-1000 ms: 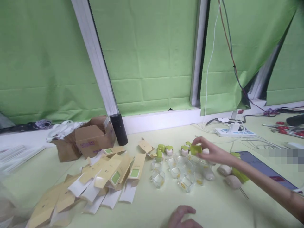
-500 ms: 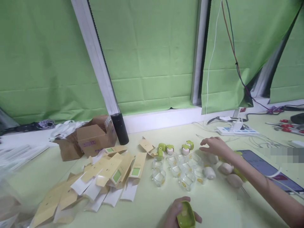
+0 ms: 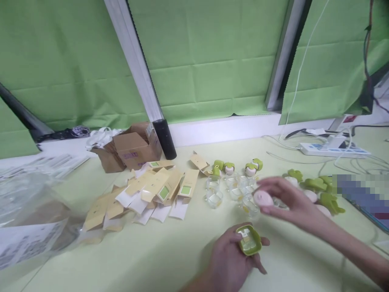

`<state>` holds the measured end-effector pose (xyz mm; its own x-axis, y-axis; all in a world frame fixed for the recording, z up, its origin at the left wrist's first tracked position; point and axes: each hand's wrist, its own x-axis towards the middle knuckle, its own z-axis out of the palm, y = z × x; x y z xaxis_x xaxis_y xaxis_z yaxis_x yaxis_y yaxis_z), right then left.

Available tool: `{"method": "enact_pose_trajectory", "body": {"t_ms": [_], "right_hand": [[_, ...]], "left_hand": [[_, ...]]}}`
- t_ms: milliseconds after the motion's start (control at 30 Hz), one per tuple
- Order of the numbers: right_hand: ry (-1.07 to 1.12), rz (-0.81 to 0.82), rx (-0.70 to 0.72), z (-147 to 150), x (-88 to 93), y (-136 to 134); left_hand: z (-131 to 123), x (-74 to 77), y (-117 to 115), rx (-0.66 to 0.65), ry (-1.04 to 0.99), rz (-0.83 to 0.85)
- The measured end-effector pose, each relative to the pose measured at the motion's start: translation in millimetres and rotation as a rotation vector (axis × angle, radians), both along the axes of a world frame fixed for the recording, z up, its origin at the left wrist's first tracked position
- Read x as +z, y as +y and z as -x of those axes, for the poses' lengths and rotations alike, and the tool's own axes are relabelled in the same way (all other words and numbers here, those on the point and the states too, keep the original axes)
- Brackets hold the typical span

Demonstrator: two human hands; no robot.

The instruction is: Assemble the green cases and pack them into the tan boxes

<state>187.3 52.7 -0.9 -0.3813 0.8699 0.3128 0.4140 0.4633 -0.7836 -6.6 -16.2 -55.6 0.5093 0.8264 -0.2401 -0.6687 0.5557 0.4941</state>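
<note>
My left hand [image 3: 232, 259] is low in the middle and grips a small green plastic holder [image 3: 249, 240] with its hollow side up. My right hand [image 3: 282, 200] reaches in from the right and pinches a pale pink rounded piece [image 3: 263, 198] above the table, a little up and right of the green holder. Just behind both hands stand several small clear plastic cups [image 3: 214, 198]. Beyond them sit green-and-white assembled pieces [image 3: 229, 168].
Tan and white flat cartons [image 3: 154, 190] lie spread at centre left, with an open brown box [image 3: 136, 148] and a black cylinder [image 3: 164, 140] behind. More green parts [image 3: 317, 184] lie right. A power strip [image 3: 332, 151] with cables is far right. Clear bags [image 3: 27, 207] lie left.
My right hand has pulled back from the far cups with a pink piece in it. My left hand has come up with the green holder. The view has shifted left.
</note>
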Motion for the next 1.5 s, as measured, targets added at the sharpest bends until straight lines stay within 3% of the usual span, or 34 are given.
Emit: {"method": "enact_pose_trajectory", "body": {"t_ms": [167, 300, 500, 667, 767, 1100, 1500], "right_hand": [[0.027, -0.163, 0.154, 32, -22.8, -48], [-0.025, -0.288, 0.182, 30, -34.5, -51], [-0.106, -0.344, 0.247, 31, -29.0, -52], [-0.127, -0.434, 0.277, 32, -31.7, -55], [-0.131, -0.485, 0.27, 29, -36.3, -55], [-0.152, -0.557, 0.207, 35, -37.6, -60], [-0.173, -0.439, 0.259, 39, -35.5, -65]], "left_hand": [[-2, 1.3, -1, -0.013, -0.102, -0.008], [-5, -2.0, 0, -0.053, -0.113, 0.007], [-7, 2.3, -3, -0.07, -0.067, -0.006], [-9, 6.3, -6, 0.023, -0.076, 0.101], [-9, 10.4, -7, 0.01, -0.038, 0.089], [-7, 13.6, -9, 0.027, -0.03, 0.042], [-6, 6.8, -13, -0.016, -0.012, 0.068]]}}
